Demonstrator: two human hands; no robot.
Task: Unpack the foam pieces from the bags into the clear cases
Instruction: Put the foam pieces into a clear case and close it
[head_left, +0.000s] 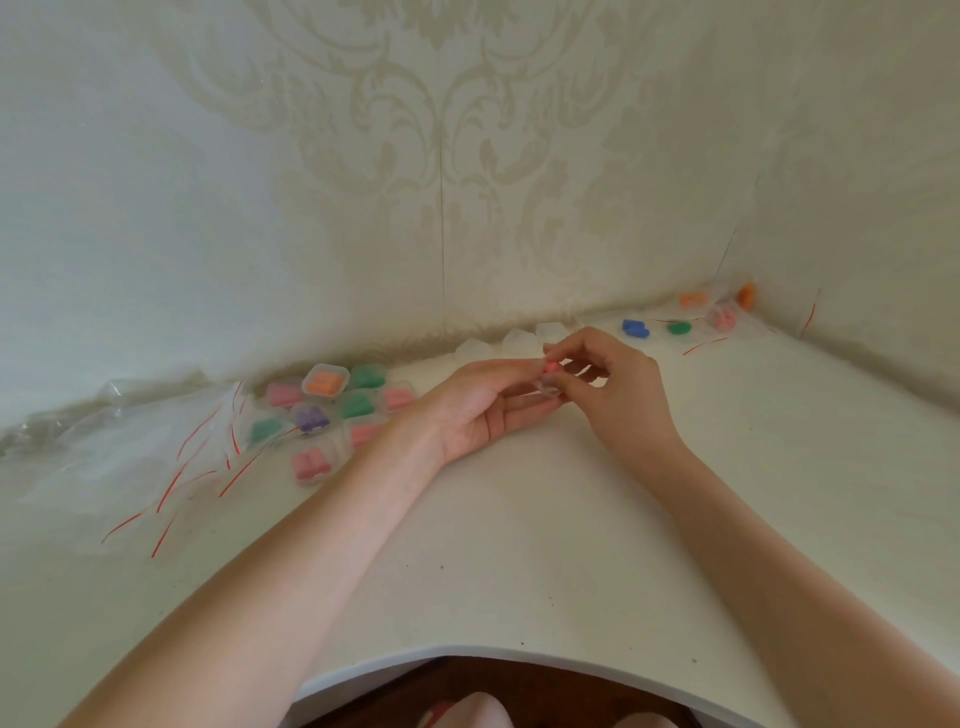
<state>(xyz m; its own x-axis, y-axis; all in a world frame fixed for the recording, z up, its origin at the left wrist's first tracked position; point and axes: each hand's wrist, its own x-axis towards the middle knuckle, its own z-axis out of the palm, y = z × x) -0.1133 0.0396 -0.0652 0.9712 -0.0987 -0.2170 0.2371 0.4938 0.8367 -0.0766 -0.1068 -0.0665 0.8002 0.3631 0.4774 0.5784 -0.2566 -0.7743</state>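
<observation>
2 hands meet over the middle of the white table (519, 545), near the wall. The left hand (483, 405) lies palm up, fingers stretched toward the right, with a small clear case (546, 387) at its fingertips. The right hand (613, 384) comes in from the other side, fingers curled, pinching a small pink foam piece (550, 367) just above the case. Whether the left thumb clamps the case or it merely rests on the fingers cannot be told, since the right fingers cover that spot.

Just behind the hands, along the wall, sit about 3 empty cases (519, 339), pale and hard to separate from the table.

Left of the left wrist lies a cluster of filled cases (332, 410), roughly 9, touching or nearly touching one another: pink, orange, green and 1 purple filling show through the lids. Further left spreads a heap of empty bags (156, 452), clear with red seal strips, overlapping one another.

In the far right corner, well apart from the hands, lie full bags (691, 314) holding blue, green, orange and pink foam. 2 loose red strips lie near them.

Patterned wallpaper (467, 156) covers both walls.
</observation>
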